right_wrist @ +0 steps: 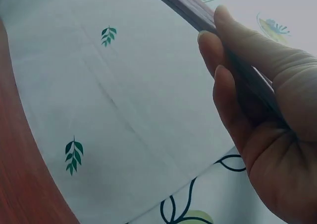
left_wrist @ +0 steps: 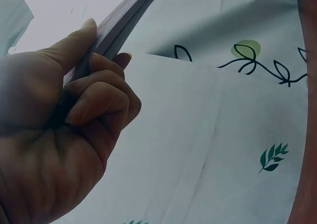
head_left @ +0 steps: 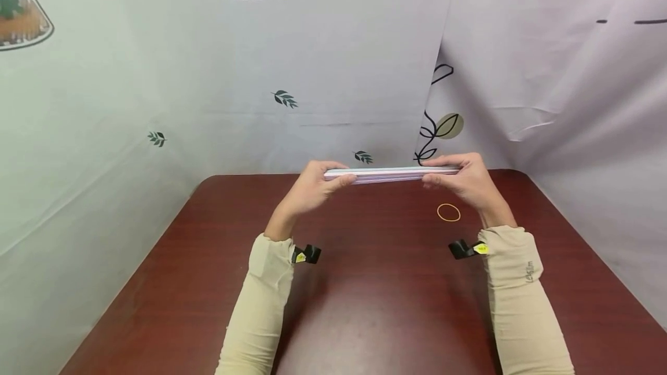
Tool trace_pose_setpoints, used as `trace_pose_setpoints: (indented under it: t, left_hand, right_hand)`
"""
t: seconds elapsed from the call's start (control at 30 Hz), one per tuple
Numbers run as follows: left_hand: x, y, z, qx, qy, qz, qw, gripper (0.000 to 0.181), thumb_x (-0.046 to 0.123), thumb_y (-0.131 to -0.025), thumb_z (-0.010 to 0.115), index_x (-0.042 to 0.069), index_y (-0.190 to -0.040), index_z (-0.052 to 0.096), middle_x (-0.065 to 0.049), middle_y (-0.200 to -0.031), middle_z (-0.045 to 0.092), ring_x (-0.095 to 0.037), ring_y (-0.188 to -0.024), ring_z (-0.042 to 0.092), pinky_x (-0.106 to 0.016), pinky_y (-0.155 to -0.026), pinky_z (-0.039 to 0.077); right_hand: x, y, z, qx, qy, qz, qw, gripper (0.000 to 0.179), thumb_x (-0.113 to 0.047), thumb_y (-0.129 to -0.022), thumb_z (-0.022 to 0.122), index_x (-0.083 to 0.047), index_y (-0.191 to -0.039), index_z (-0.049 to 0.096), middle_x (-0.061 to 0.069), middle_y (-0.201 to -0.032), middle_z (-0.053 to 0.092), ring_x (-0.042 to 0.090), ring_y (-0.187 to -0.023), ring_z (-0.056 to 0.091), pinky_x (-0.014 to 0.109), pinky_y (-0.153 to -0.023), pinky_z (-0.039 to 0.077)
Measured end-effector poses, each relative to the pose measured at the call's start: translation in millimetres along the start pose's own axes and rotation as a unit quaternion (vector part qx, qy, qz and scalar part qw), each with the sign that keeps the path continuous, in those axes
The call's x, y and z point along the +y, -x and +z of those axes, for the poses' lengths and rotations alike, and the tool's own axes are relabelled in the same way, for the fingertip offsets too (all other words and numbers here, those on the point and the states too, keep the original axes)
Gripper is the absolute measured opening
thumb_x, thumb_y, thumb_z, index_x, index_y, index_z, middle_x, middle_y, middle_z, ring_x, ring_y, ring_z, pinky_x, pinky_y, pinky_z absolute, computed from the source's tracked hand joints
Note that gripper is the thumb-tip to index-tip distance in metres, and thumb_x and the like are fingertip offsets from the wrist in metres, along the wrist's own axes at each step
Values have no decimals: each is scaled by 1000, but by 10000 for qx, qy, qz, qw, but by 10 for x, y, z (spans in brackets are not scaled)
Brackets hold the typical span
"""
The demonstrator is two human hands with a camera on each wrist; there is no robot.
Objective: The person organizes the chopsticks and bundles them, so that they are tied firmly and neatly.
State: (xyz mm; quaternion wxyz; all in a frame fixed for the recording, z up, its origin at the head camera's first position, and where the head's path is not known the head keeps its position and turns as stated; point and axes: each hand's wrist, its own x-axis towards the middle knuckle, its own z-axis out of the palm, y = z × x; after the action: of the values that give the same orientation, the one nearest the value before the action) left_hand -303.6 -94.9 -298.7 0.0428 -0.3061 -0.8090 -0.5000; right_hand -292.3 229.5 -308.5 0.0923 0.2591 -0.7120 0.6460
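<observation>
A thin flat stack of pastel sheets (head_left: pixel 389 174) is held level above the far part of a dark red table (head_left: pixel 375 300). My left hand (head_left: pixel 319 183) grips its left end, thumb on top and fingers curled beneath, as the left wrist view shows the stack (left_wrist: pixel 121 23) in that hand (left_wrist: pixel 86 85). My right hand (head_left: pixel 458 175) grips the right end the same way; in the right wrist view the stack (right_wrist: pixel 190 8) runs up from that hand (right_wrist: pixel 233 60). A yellow rubber band (head_left: pixel 449 212) lies on the table just below my right hand.
White cloth printed with leaves and plants (head_left: pixel 333 74) hangs close behind and on both sides of the table. Black wrist cameras (head_left: pixel 307 254) sit on both beige sleeves.
</observation>
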Motion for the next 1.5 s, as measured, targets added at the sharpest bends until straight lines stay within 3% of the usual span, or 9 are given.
trace_pose_setpoints:
  t: [0.47,0.57,0.67,0.77,0.87,0.93,1.03,1.17,1.5]
  left_hand:
    - [120,56,58,106,-243,163,9995,19,21,-86,78,4,-96,77,-2,-78,67,-13,-67,50,-27,-60,40]
    - [135,54,63,105,-166,201,9996,19,20,-86,78,4,-96,78,-3,-80,69,-13,-68,51,-26,-60,41]
    - [158,41,67,94,-106,256,9996,20,19,-87,78,3,-98,78,-5,-83,71,-14,-70,54,-26,-62,43]
    - [167,39,63,156,-137,227,9995,20,21,-87,78,4,-97,78,-7,-82,71,-15,-69,53,-27,-61,43]
    - [158,54,46,264,-149,93,9995,19,23,-87,77,6,-96,78,-7,-81,69,-14,-67,50,-27,-59,40]
    - [154,70,32,349,-57,-61,9994,19,24,-87,78,7,-96,79,-6,-76,67,-14,-61,47,-26,-55,40]
    - [162,81,2,478,291,-302,9980,20,23,-86,78,6,-98,78,-4,-75,66,-15,-55,46,-26,-48,40]
    - [192,79,-24,503,628,-401,9959,22,21,-86,78,3,-98,78,-4,-78,68,-17,-52,47,-27,-45,43]
    - [289,144,-70,270,1357,-499,9891,21,24,-87,77,5,-95,78,-4,-52,42,-16,-48,35,-28,-43,30]
  right_hand:
    - [-199,130,9,-170,902,240,9955,27,4,-79,79,13,-103,71,12,-76,74,27,-54,69,39,-56,57]
    - [-228,144,-17,-271,1407,268,9893,21,-2,-80,81,9,-96,74,15,-71,72,23,-53,68,35,-55,57]
    - [-250,155,-43,-280,2205,-236,9747,16,-3,-77,83,1,-92,78,10,-70,73,13,-56,68,25,-56,55]
    - [-274,161,-34,-42,3527,-1065,9296,15,-13,-75,86,-12,-89,81,-5,-67,72,0,-56,61,16,-55,47]
    - [-309,161,40,292,4724,-1785,8626,11,-27,-77,84,-18,-79,77,-13,-58,61,2,-49,50,24,-55,41]
    - [-323,164,121,550,5328,-2055,8191,21,-36,-82,76,-16,-78,73,-8,-60,60,10,-51,51,34,-60,40]
    - [-333,144,292,952,5846,-2223,7744,42,-46,-89,60,-6,-84,69,7,-73,66,28,-64,59,51,-71,38]
    - [-303,85,558,1297,5964,-2483,7522,56,-51,-94,46,2,-97,67,18,-88,66,38,-83,61,60,-84,36]
    - [-132,-33,753,2393,5655,-3719,6962,67,-66,-90,53,-1,-91,68,16,-80,63,39,-74,53,52,-74,42]
